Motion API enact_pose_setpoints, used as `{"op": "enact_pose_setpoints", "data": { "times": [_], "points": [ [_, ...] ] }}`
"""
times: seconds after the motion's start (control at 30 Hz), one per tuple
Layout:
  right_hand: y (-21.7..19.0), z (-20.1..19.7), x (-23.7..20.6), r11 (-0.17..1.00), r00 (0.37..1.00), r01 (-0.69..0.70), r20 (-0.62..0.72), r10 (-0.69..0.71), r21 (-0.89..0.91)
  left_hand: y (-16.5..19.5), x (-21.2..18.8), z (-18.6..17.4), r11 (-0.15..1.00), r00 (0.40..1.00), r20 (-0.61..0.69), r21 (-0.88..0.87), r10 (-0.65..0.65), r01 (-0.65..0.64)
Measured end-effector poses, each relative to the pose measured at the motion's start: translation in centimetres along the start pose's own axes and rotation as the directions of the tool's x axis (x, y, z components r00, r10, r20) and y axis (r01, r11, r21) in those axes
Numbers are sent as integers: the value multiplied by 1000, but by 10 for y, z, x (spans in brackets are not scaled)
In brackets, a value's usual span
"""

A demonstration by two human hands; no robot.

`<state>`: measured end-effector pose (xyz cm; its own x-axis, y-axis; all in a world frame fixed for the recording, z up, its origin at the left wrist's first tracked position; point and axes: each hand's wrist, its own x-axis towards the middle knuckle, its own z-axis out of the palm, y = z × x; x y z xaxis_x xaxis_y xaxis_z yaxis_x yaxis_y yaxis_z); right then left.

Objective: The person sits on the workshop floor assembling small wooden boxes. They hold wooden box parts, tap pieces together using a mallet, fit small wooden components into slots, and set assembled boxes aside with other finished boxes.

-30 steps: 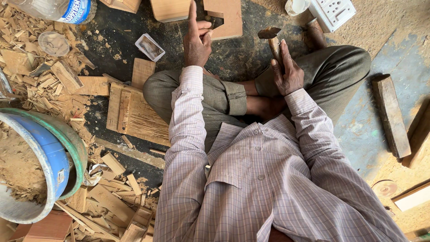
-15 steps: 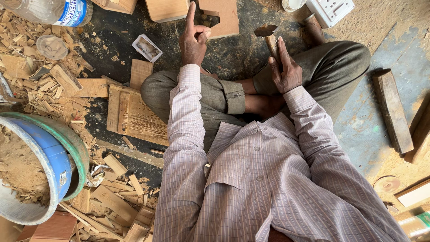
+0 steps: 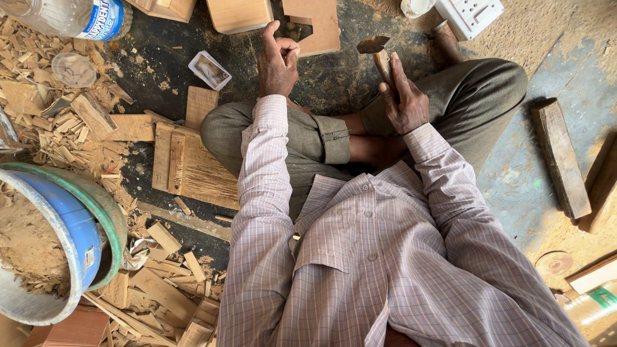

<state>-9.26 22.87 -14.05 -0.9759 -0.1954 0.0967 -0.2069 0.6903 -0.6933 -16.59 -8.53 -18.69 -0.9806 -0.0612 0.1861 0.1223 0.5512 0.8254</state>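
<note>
I sit cross-legged on the floor in a striped shirt. My right hand [image 3: 405, 99] grips the wooden handle of a small hammer [image 3: 379, 53], whose rusty head points left above my right knee. My left hand [image 3: 277, 61] hovers over the dark floor beyond my left knee. Its fingers are curled and thumb and forefinger are pinched; nothing shows between them. Just beyond it lie a flat wooden board [image 3: 321, 29] and a wooden block [image 3: 240, 14].
A small clear tray [image 3: 210, 69] lies left of my left hand. A slatted wooden panel [image 3: 186, 168] sits by my left knee among several offcuts. A blue bucket of sawdust [image 3: 45, 250] stands at left, a plank [image 3: 560, 157] at right, and a white perforated plastic part [image 3: 469, 14] at top.
My left hand's forefinger was stretched toward the board and has curled into a pinch. The hammer in my right hand has stayed almost where it was.
</note>
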Motion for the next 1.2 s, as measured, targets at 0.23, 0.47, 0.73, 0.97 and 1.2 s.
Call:
{"op": "enact_pose_setpoints", "data": {
  "times": [0.23, 0.47, 0.73, 0.97, 1.2],
  "points": [
    [-33, 17, 30, 984, 983, 169, 85, -163, -60, -1, 0, -3, 997, 1000, 4, 77, 1, -1],
    [-61, 31, 63, 923, 943, 315, 187, -277, -222, -5, -1, -8, 997, 999, -37, 74, 24, -21],
    [-73, 44, 70, 848, 914, 388, 268, -304, -362, -6, -3, -11, 995, 1000, -28, 98, 10, -7],
    [-71, 52, 69, 863, 927, 343, 285, -245, -371, -5, -3, -13, 991, 999, -33, 131, 18, -13],
    [-65, 54, 62, 853, 915, 383, 272, -298, -354, -2, -3, -14, 993, 999, -29, 113, -26, 29]
  ]
}}
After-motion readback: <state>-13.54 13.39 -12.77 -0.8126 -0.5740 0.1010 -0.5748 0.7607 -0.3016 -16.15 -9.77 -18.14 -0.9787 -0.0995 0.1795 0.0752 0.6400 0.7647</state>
